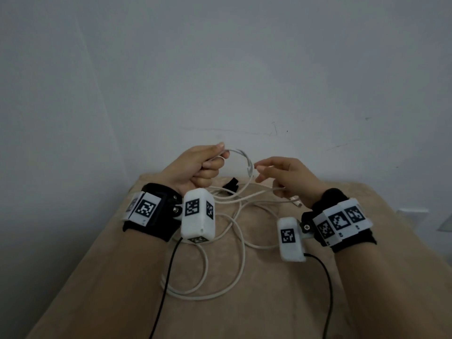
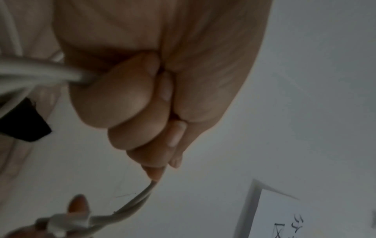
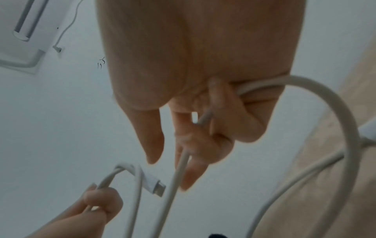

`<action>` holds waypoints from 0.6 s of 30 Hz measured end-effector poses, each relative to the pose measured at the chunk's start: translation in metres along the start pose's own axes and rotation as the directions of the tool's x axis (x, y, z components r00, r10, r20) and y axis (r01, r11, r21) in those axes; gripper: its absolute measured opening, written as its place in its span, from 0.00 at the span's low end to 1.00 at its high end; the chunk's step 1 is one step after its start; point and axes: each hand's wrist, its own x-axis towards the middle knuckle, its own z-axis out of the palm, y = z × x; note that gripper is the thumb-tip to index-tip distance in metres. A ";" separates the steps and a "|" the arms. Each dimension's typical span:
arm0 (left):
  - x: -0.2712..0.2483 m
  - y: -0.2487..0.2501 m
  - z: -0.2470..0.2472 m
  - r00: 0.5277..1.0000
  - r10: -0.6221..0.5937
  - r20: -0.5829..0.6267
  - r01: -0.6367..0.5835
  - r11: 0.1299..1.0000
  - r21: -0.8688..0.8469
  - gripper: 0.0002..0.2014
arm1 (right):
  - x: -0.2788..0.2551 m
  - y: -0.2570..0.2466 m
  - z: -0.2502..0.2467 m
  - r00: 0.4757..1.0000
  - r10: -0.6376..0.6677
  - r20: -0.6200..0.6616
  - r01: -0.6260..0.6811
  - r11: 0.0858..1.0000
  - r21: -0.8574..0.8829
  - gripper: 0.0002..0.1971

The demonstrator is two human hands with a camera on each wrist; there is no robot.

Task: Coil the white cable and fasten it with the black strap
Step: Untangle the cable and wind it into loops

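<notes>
The white cable [image 1: 243,255] sprawls in loose loops over a beige cloth-covered surface [image 1: 269,302]. My left hand [image 1: 205,167] is fisted round a small raised loop of it, the fingers curled tight [image 2: 126,103]. One white connector [image 1: 249,168] hangs off that loop between my hands, also seen in the right wrist view [image 3: 154,183]. My right hand [image 1: 281,174] has its little finger hooked round the cable [image 3: 305,90], which runs down along the straighter fingers [image 3: 191,173]. The black strap [image 1: 231,184] lies on the cloth just behind my hands, untouched [image 2: 22,124].
A pale wall [image 1: 220,69] rises right behind the surface. The cable's other connector [image 1: 296,201] lies by my right wrist. Black camera leads [image 1: 168,265] trail from both wrist units toward me. The cloth's left edge [image 1: 97,241] slants off toward the near left.
</notes>
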 end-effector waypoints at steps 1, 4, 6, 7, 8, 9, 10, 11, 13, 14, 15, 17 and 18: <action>0.001 -0.001 0.002 1.000 -0.016 0.003 0.015 0.999 0.028 0.13 | 0.000 -0.001 0.000 1.000 -0.009 -0.030 0.009 1.000 0.019 0.09; 0.002 -0.003 0.006 0.999 -0.036 -0.010 0.037 0.997 0.067 0.13 | -0.001 -0.003 0.000 0.997 -0.019 -0.075 0.022 0.999 0.041 0.11; 0.002 -0.002 0.007 0.999 -0.045 -0.014 0.046 0.996 0.078 0.13 | -0.003 -0.006 0.001 0.998 -0.034 -0.050 0.035 0.999 0.028 0.12; 0.002 -0.002 0.008 0.999 -0.048 -0.013 0.049 0.995 0.083 0.13 | -0.004 -0.007 0.002 0.998 -0.053 -0.023 0.053 0.998 0.019 0.12; 0.002 -0.002 0.009 0.999 -0.051 -0.012 0.051 0.995 0.087 0.13 | -0.006 -0.008 0.003 0.997 -0.074 0.007 0.073 0.997 0.004 0.13; 0.002 -0.002 0.009 0.999 -0.051 -0.012 0.052 0.995 0.090 0.13 | -0.007 -0.009 0.004 0.996 -0.088 0.032 0.089 0.996 -0.018 0.13; 0.002 -0.002 0.010 0.999 -0.051 -0.013 0.052 0.995 0.091 0.13 | -0.008 -0.010 0.005 0.994 -0.097 0.046 0.099 0.994 -0.047 0.12; 0.002 -0.002 0.010 0.999 -0.051 -0.016 0.052 0.995 0.091 0.13 | -0.009 -0.010 0.005 0.994 -0.101 0.049 0.104 0.992 -0.076 0.12; 0.002 -0.002 0.011 0.998 -0.050 -0.025 0.052 0.994 0.091 0.13 | -0.009 -0.009 0.005 0.993 -0.107 0.039 0.111 0.987 -0.113 0.12; 0.002 -0.002 0.012 0.998 -0.047 -0.032 0.050 0.994 0.094 0.13 | -0.009 -0.009 0.006 0.993 -0.110 0.033 0.113 0.986 -0.119 0.11; 0.003 -0.003 0.012 0.998 -0.042 -0.043 0.046 0.995 0.093 0.14 | -0.009 -0.008 0.007 0.993 -0.112 0.025 0.114 0.987 -0.117 0.11; 0.005 -0.004 0.013 0.997 -0.031 -0.067 0.034 0.998 0.047 0.15 | -0.008 -0.006 0.008 0.993 -0.121 -0.010 0.119 0.988 -0.097 0.10; 0.006 -0.005 0.013 0.997 -0.028 -0.075 0.028 1.000 -0.007 0.16 | -0.007 -0.006 0.008 0.992 -0.122 -0.039 0.119 0.990 -0.079 0.10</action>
